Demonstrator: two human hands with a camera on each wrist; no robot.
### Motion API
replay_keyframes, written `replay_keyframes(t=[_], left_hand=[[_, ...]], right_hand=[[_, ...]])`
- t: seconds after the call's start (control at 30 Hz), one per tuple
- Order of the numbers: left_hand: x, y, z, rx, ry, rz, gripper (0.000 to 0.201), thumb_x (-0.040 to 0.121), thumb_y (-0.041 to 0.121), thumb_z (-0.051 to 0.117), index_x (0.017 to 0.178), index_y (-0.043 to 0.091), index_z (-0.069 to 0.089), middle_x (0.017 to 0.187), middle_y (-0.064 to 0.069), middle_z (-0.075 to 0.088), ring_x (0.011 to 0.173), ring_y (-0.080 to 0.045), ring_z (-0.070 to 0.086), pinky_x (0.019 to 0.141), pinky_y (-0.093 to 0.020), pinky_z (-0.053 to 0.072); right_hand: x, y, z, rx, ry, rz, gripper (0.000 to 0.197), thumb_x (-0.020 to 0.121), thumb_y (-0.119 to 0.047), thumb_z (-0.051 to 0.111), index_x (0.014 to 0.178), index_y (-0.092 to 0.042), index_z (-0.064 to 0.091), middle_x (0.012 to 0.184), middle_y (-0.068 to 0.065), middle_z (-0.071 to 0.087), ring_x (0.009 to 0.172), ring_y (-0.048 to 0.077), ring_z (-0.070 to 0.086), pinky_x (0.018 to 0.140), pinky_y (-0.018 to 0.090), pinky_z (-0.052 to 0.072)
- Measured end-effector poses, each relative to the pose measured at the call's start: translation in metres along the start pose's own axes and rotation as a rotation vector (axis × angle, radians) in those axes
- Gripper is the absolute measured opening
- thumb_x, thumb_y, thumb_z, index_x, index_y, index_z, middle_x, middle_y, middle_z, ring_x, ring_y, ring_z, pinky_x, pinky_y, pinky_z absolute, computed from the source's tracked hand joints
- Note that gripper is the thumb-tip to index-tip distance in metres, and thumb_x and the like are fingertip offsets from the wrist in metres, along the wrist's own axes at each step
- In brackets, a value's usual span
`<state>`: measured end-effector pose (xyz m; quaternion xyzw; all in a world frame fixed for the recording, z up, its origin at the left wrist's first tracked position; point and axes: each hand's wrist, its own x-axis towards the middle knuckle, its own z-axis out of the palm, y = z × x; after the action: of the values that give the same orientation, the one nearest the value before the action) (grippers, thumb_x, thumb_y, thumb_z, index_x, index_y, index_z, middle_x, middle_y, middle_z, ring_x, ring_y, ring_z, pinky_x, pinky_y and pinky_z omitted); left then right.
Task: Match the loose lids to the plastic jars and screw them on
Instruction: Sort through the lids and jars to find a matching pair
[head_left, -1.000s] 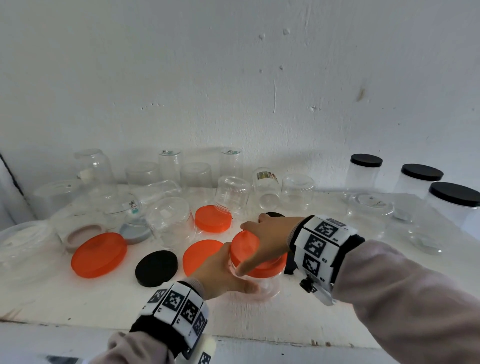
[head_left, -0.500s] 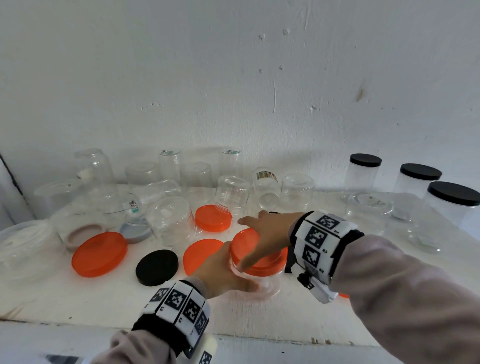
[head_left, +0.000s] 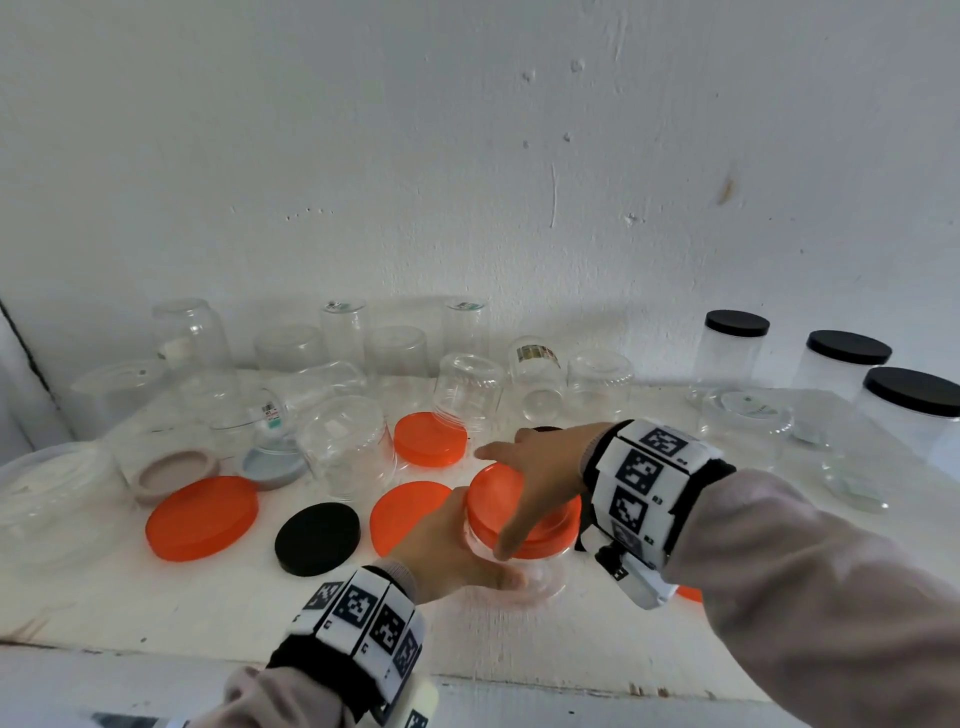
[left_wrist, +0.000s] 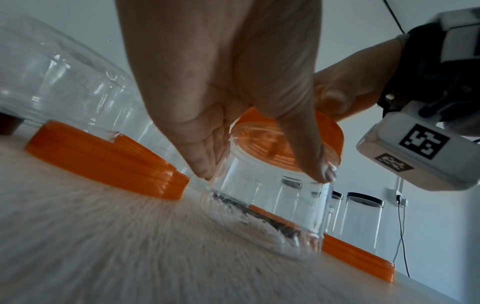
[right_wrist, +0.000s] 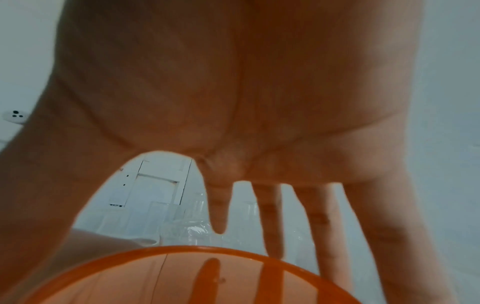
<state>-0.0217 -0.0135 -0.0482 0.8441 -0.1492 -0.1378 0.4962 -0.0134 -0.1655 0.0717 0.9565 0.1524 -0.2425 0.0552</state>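
Note:
A small clear plastic jar stands upright on the white shelf with an orange lid on its mouth. My left hand grips the jar's body from the left, thumb in front. My right hand hovers over the lid. Its fingers are straight and spread beyond the lid's far edge, and its thumb lies at the lid's near rim. Whether the lid sits fully threaded is hidden.
Loose orange lids and a black lid lie left of the jar. Several upturned clear jars crowd the back. Three black-lidded jars stand at the right. The shelf's front edge is close.
My right hand's fingers, curled round the orange lid a second ago, have straightened and spread over it. The left hand and the jar have stayed in place.

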Motion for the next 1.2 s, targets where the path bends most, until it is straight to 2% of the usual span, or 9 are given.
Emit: replay_keyframes(t=[0.1, 0.33, 0.5, 0.57, 0.67, 0.8, 0.93, 1.03, 1.2], left_hand=[[-0.001, 0.000, 0.001, -0.004, 0.008, -0.010, 0.103, 0.052, 0.036, 0.092, 0.137, 0.025, 0.034, 0.126, 0.013, 0.055, 0.117, -0.005, 0.051, 0.099, -0.028, 0.043], [-0.001, 0.002, 0.000, 0.019, -0.011, -0.011, 0.101, 0.056, 0.036, 0.090, 0.138, 0.026, 0.032, 0.125, 0.013, 0.057, 0.116, -0.006, 0.052, 0.098, -0.029, 0.043], [-0.001, 0.003, 0.000, 0.012, -0.009, -0.009, 0.103, 0.055, 0.033, 0.091, 0.139, 0.023, 0.031, 0.129, 0.010, 0.054, 0.120, -0.008, 0.050, 0.105, -0.033, 0.041], [-0.001, 0.003, 0.000, 0.025, -0.007, -0.006, 0.102, 0.055, 0.035, 0.091, 0.138, 0.023, 0.033, 0.127, 0.010, 0.055, 0.118, -0.008, 0.051, 0.103, -0.033, 0.043], [-0.001, 0.003, 0.000, 0.015, -0.011, -0.010, 0.101, 0.055, 0.035, 0.091, 0.137, 0.025, 0.034, 0.125, 0.012, 0.056, 0.116, -0.006, 0.052, 0.100, -0.030, 0.044], [-0.001, 0.003, 0.000, 0.060, -0.001, -0.016, 0.099, 0.056, 0.039, 0.089, 0.137, 0.026, 0.034, 0.121, 0.015, 0.056, 0.111, -0.004, 0.052, 0.088, -0.021, 0.042], [0.000, 0.002, -0.001, 0.046, -0.001, -0.024, 0.104, 0.054, 0.038, 0.090, 0.139, 0.025, 0.032, 0.125, 0.013, 0.054, 0.115, -0.006, 0.052, 0.094, -0.024, 0.042], [0.000, 0.003, 0.000, 0.046, -0.006, -0.017, 0.103, 0.053, 0.039, 0.091, 0.137, 0.026, 0.034, 0.122, 0.015, 0.055, 0.110, -0.001, 0.052, 0.088, -0.018, 0.042], [0.000, 0.003, 0.000, 0.027, -0.003, -0.025, 0.098, 0.054, 0.036, 0.091, 0.134, 0.028, 0.035, 0.118, 0.016, 0.056, 0.104, 0.004, 0.051, 0.079, -0.013, 0.040]], right_hand=[[-0.001, -0.001, -0.001, -0.007, -0.012, -0.056, 0.101, 0.062, -0.068, 0.072, 0.143, -0.052, 0.015, 0.147, -0.011, 0.025, 0.133, 0.024, 0.034, 0.094, 0.044, 0.039], [0.003, -0.001, 0.001, -0.055, 0.040, 0.039, 0.106, 0.059, -0.088, 0.054, 0.145, -0.034, 0.025, 0.143, -0.002, 0.036, 0.125, 0.026, 0.045, 0.089, 0.043, 0.042], [-0.001, 0.001, -0.003, -0.012, -0.035, -0.056, 0.105, 0.058, -0.064, 0.077, 0.142, -0.054, 0.014, 0.147, -0.011, 0.023, 0.132, 0.025, 0.036, 0.093, 0.044, 0.041], [-0.001, 0.002, -0.003, -0.002, -0.029, -0.064, 0.101, 0.060, -0.063, 0.077, 0.141, -0.054, 0.018, 0.143, -0.011, 0.026, 0.124, 0.023, 0.042, 0.088, 0.041, 0.042], [-0.001, 0.000, 0.002, -0.002, 0.022, -0.016, 0.100, 0.058, -0.080, 0.064, 0.142, -0.045, 0.023, 0.138, -0.006, 0.036, 0.091, 0.018, 0.051, 0.083, 0.039, 0.047], [0.003, -0.003, 0.009, -0.008, 0.090, 0.061, 0.107, 0.054, -0.092, 0.051, 0.140, -0.029, 0.032, 0.134, 0.001, 0.047, 0.111, 0.025, 0.052, 0.089, 0.043, 0.048], [-0.001, 0.001, 0.003, 0.002, 0.000, -0.015, 0.109, 0.054, -0.078, 0.068, 0.144, -0.050, 0.012, 0.147, -0.005, 0.028, 0.130, 0.027, 0.039, 0.096, 0.046, 0.042], [-0.001, 0.003, 0.003, 0.014, 0.000, -0.078, 0.100, 0.062, -0.060, 0.076, 0.141, -0.056, 0.015, 0.143, -0.009, 0.025, 0.130, 0.026, 0.036, 0.088, 0.040, 0.042], [0.005, 0.003, 0.012, 0.046, 0.064, 0.014, 0.099, 0.061, -0.082, 0.060, 0.144, -0.041, 0.025, 0.141, -0.002, 0.031, 0.123, 0.027, 0.045, 0.088, 0.042, 0.045]])
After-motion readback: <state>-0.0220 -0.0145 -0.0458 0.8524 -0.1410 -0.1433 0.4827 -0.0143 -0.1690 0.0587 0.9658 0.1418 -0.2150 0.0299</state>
